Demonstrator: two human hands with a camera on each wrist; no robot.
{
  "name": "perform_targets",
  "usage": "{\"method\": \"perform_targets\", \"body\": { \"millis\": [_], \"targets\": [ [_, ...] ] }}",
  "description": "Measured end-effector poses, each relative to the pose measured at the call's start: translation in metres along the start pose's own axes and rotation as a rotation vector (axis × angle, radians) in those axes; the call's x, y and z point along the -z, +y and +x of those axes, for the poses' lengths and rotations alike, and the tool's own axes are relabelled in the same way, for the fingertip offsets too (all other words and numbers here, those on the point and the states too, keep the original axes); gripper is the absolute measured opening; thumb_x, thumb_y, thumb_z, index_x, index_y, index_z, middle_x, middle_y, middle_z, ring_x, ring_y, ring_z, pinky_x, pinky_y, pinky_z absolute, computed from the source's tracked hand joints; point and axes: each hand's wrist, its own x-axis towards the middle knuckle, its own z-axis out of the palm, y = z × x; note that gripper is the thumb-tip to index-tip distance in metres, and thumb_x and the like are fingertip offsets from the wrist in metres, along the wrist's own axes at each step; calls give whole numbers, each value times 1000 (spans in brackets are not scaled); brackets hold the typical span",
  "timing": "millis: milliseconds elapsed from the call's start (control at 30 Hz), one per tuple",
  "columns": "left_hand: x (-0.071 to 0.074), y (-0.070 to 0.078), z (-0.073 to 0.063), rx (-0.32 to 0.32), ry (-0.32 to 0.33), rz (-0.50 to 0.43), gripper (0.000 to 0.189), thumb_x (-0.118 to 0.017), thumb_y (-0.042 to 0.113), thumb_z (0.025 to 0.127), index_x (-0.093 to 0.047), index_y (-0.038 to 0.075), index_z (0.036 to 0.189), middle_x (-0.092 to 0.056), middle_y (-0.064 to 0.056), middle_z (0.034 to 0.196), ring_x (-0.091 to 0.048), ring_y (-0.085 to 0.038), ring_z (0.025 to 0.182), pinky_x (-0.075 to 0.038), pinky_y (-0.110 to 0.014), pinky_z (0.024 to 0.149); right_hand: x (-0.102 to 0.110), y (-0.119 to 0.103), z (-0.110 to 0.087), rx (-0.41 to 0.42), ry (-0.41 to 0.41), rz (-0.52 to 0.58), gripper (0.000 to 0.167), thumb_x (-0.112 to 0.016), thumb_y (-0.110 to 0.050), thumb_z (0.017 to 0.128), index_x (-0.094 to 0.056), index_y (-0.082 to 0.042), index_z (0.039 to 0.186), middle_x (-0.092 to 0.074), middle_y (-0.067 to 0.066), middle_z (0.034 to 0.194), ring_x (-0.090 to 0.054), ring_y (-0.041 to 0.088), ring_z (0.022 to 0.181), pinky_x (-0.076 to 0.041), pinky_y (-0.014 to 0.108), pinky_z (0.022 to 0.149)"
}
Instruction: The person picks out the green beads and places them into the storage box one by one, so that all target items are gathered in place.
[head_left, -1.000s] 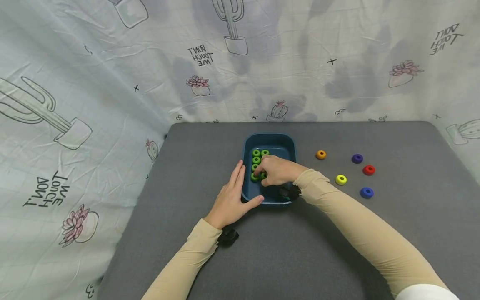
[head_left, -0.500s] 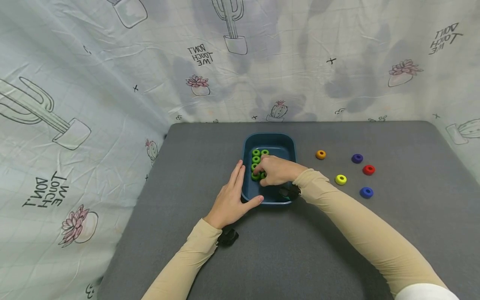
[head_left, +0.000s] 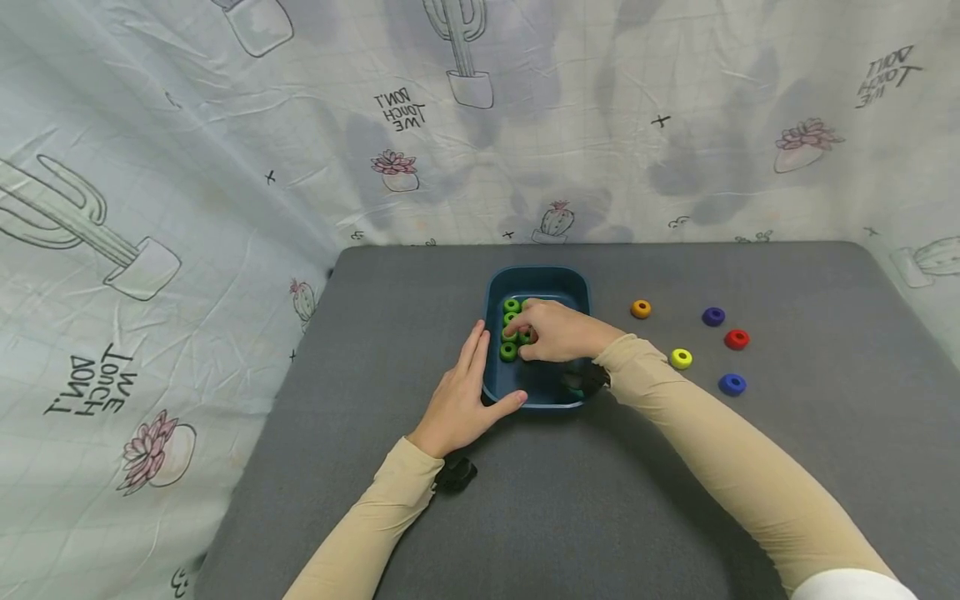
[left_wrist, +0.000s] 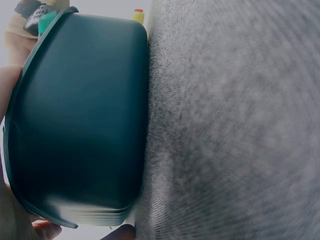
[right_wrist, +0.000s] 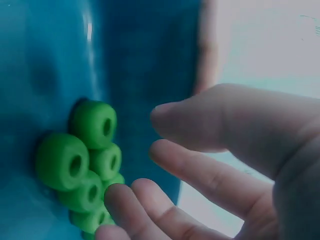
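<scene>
Several green ring beads (head_left: 508, 352) sit in two rows along the left side of a dark blue tray (head_left: 543, 392). My left hand (head_left: 461, 404) rests against the tray's left side with straight fingers, its thumb reaching along the front edge. Over the beads, my right hand (head_left: 562, 332) reaches down into the tray and hides part of the rows. In the right wrist view, its bent fingers (right_wrist: 215, 182) and thumb (right_wrist: 195, 120) stand apart with nothing between them, and the fingertips are close to the beads (right_wrist: 62, 162).
Right of the tray lie loose beads: orange (head_left: 641, 309), dark purple (head_left: 713, 317), red (head_left: 737, 339), yellow (head_left: 681, 358) and blue (head_left: 732, 384). The grey tabletop (head_left: 600, 517) meets a cactus-printed cloth (head_left: 615, 167) at the back and left.
My right hand has shifted slightly toward the tray's far end, uncovering the nearest green bead in the left row. The left hand has stayed in place.
</scene>
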Motion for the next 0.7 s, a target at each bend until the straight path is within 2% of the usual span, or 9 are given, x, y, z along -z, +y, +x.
{"method": "perform_targets", "body": {
  "millis": [167,333,400,567,633,700],
  "targets": [
    [1,0,0,8,-3,-2,108,-55,75,95,-8,12,169,5,5,177,-37,-35,153,-36,-69,112,12,-4,-19,-23,103,3,39,-70,-14,96,-70,-5,134,-64,16,119,-67,25,96,-57,41,83],
    [0,2,0,14,-8,-6,109,-56,75,94,-8,13,169,7,8,177,-35,-36,154,-34,-71,113,22,-6,-50,-58,301,-11,43,-72,-20,99,-66,-5,139,-62,15,124,-65,28,102,-55,44,82],
    [0,2,0,13,-6,-7,108,-56,75,94,-8,13,169,5,6,177,-35,-36,154,-34,-71,113,25,-5,-64,-75,377,-10,47,-72,-21,100,-63,-7,144,-60,15,130,-64,28,97,-54,44,79],
    [-1,2,-1,11,6,0,108,-57,73,95,-8,12,169,3,3,178,-36,-36,153,-35,-70,113,27,-4,-94,-96,523,-24,58,-73,-24,100,-53,-12,154,-50,19,144,-57,35,116,-50,55,94],
    [-1,2,-1,11,9,3,108,-57,73,95,-8,13,169,4,4,177,-36,-36,153,-35,-69,113,27,-5,-104,-111,564,-28,62,-73,-26,100,-50,-12,156,-45,20,151,-47,38,131,-46,60,100],
    [-1,2,-2,12,11,6,108,-57,73,94,-8,13,169,4,5,177,-38,-36,152,-36,-68,113,28,-7,-115,-143,582,-18,65,-70,-30,102,-46,-15,159,-37,20,159,-40,42,138,-45,62,101]
  ]
}}
